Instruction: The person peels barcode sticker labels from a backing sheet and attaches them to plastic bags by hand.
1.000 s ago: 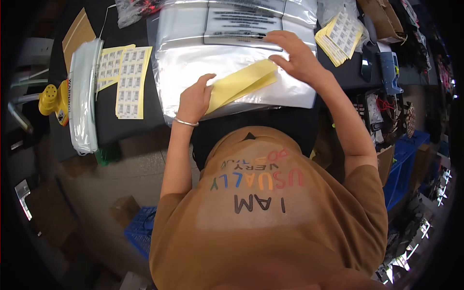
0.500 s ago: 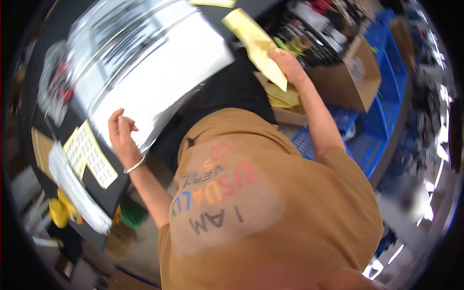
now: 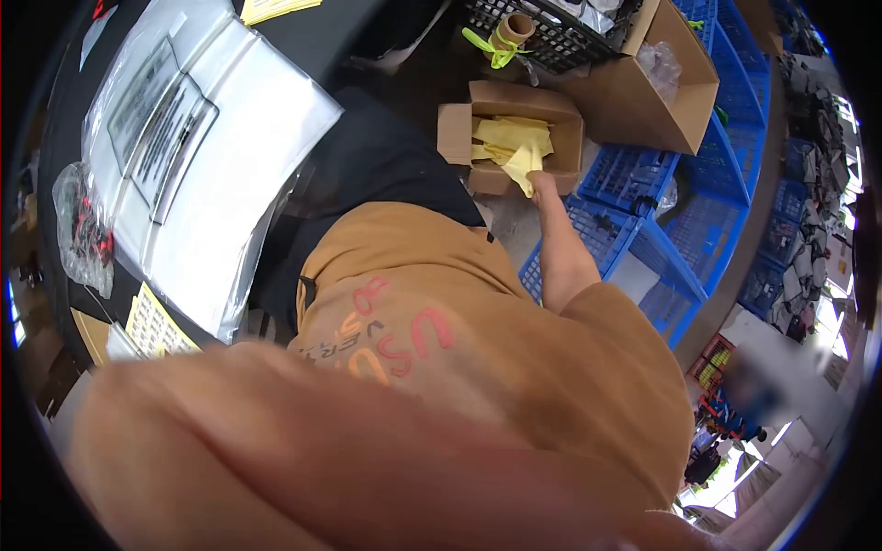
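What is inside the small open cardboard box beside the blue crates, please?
Yellow sheets lie loosely heaped inside the cardboard box, and the right hand holds a yellow strip at the box's near edge. Whatever lies beneath the heap is covered and cannot be seen.

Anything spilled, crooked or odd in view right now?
Nothing looks spilled. Two oddities: the left arm looms blurred in the foreground, hiding the lower left; and yellow sheets lie jumbled in the cardboard box by the right hand.

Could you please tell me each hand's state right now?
Left hand: cannot be told; only a blurred limb shows.
Right hand: closed, holding a yellow sheet at the cardboard box.
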